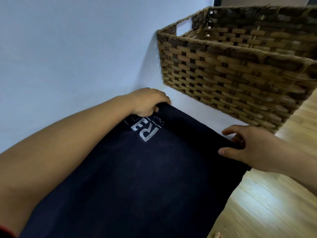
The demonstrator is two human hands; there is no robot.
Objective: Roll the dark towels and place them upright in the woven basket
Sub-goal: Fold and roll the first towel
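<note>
The dark towel (137, 177) lies flat and spread out, with white letters near its far end. The left hand (147, 102) grips the far edge at 11 o'clock. The right hand (253, 148) pinches the same edge at 3 o'clock. The woven basket (240, 69) sits near the towel at 1 o'clock, not touching it.

Pale blue-white wall (68, 48), light wood-plank floor (265, 203) with glare.

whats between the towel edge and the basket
In the head view, a bare strip of white surface separates the dark towel from the woven basket; the right hand reaches into it.
</note>
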